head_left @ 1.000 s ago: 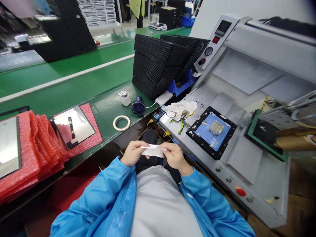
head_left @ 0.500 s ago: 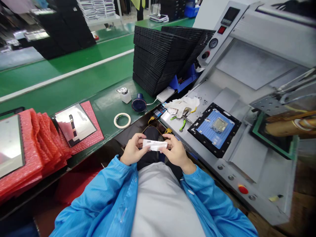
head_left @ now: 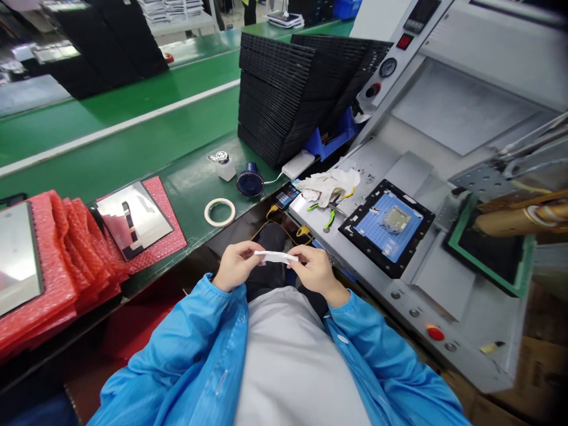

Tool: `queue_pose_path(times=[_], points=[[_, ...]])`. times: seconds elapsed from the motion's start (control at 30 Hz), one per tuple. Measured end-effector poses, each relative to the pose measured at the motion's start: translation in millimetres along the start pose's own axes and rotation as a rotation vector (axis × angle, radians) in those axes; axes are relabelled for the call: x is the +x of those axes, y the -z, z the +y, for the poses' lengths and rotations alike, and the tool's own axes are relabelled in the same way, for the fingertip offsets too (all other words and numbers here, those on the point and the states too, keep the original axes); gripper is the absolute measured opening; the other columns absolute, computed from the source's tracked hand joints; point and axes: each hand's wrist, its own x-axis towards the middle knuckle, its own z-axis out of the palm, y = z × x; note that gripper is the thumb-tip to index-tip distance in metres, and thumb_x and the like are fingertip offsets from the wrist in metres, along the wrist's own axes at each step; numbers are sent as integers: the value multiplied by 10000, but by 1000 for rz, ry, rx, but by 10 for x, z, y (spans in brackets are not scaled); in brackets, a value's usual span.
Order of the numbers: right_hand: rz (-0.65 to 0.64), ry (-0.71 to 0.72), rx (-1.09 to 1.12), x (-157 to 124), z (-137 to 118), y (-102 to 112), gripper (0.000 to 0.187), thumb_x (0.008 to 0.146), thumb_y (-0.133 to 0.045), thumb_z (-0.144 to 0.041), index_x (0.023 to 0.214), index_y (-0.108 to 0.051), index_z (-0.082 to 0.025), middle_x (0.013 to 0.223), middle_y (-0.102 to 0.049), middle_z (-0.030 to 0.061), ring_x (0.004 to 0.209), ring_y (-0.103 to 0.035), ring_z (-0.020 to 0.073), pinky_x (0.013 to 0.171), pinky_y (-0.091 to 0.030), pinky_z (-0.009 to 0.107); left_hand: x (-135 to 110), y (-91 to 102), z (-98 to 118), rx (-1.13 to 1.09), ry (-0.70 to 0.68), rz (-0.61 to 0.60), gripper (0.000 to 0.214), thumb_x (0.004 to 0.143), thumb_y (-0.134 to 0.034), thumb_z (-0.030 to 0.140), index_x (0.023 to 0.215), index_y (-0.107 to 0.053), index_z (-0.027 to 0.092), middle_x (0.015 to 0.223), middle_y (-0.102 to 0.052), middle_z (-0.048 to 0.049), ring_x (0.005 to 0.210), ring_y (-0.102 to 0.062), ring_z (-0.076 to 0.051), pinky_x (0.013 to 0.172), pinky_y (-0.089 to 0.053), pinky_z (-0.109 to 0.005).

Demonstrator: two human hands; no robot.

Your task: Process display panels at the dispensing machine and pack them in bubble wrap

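A narrow folded strip of white cloth or wipe (head_left: pixel 276 257) is stretched between my hands, above my lap. My left hand (head_left: pixel 237 264) pinches its left end between thumb and fingers. At the other end, my right hand (head_left: pixel 314 271) grips it the same way. The strip sags slightly in the middle and shows mostly its thin edge; whether it is paper or fabric I cannot tell. Nearest beyond the hands are a roll of tape (head_left: pixel 219 212) on the green bench and a phone-like device (head_left: pixel 284 195) with a lit screen.
Red bubble-wrap sleeves (head_left: pixel 84 254) and a display panel (head_left: pixel 133 219) lie left. A pump bottle (head_left: pixel 225 167), a small fan (head_left: pixel 249 182) and stacked black trays (head_left: pixel 279 100) stand ahead. Right is a grey machine (head_left: pixel 452 290) with a framed blue grid mat (head_left: pixel 377 228), green-handled pliers (head_left: pixel 329 220) and white gloves (head_left: pixel 328 184).
The white strip has gone from showing its broad face to a thinner, folded edge. Both hands have turned slightly with it and keep hold of its ends.
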Motion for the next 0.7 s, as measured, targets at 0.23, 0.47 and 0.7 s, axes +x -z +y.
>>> queue_pose_path(times=[0.23,0.47,0.7], points=[[78,-325,586,-37,193,-364,258,774,-802,-342,961,-737,-177,869,-757,35,720,-706,162,652,-613,264,-131,-382,-109,665,-573,60,201,908,-701,191,1071,-815,214,996,-766,-136,866,-691,-253,794,-559,-390],[134,-423,718,-15,213,-322,381,724,-936,-415,949,-755,-166,842,-753,34,622,-674,129,525,-555,203,-197,-239,372,677,-890,-112,407,922,-551,176,1315,-655,153,1246,-723,-177,1083,-693,-264,909,-637,-439],[213,-374,550,252,324,-237,439,775,-924,-496,1030,-778,-170,897,-784,73,708,-732,171,604,-585,248,-330,1035,111,1065,-847,406,216,937,-628,77,1095,-720,192,1022,-763,-74,885,-745,-200,804,-630,-325]])
